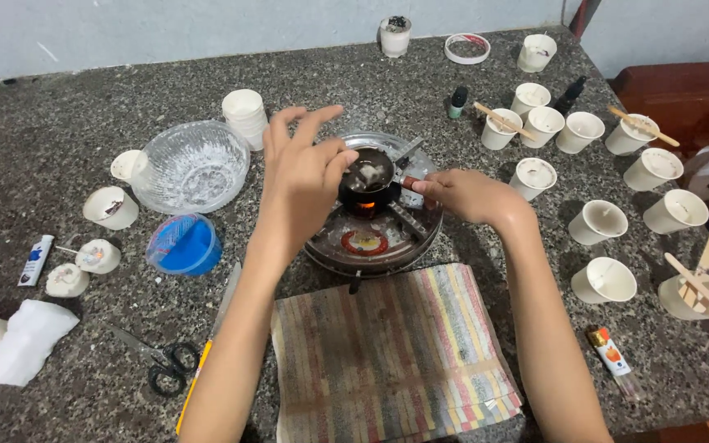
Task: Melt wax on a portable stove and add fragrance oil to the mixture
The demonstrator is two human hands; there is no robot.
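Steadiness is called for: the small dark pot (367,182) (flame beneath) is gripped by its handle in the right hand (463,194), while the left hand (301,182), half open and empty, is kept just above its rim.

Soft even daylight, faint shadows, slight blur at edges.

Head camera, looking steeply down, close over stone counter (59,148).

I'm seeing a small dark pot (368,182) sitting just above frame centre on a round metal burner (375,238), flame glowing beneath it. It's holding whitish lumps, and its reddish handle (411,183) is pointing right.
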